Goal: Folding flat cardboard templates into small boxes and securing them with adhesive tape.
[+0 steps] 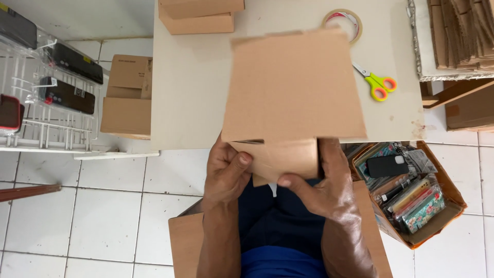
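Observation:
I hold a small brown cardboard box point(290, 92) up in front of me, over the near edge of a white table point(190, 103). Its wide top panel faces me and a flap folds down at the bottom. My left hand point(226, 172) grips the lower left corner, thumb pressed on the flap. My right hand point(324, 185) wraps the lower right side, thumb under the flap's edge. Both hands are closed on the box.
On the table lie yellow-and-orange scissors point(378, 85), a roll of clear tape point(343, 21) and another cardboard box point(198, 15). An open carton of phone cases point(411, 195) stands at right, a wire rack with phone cases point(51, 92) at left, flat cardboard point(463, 31) top right.

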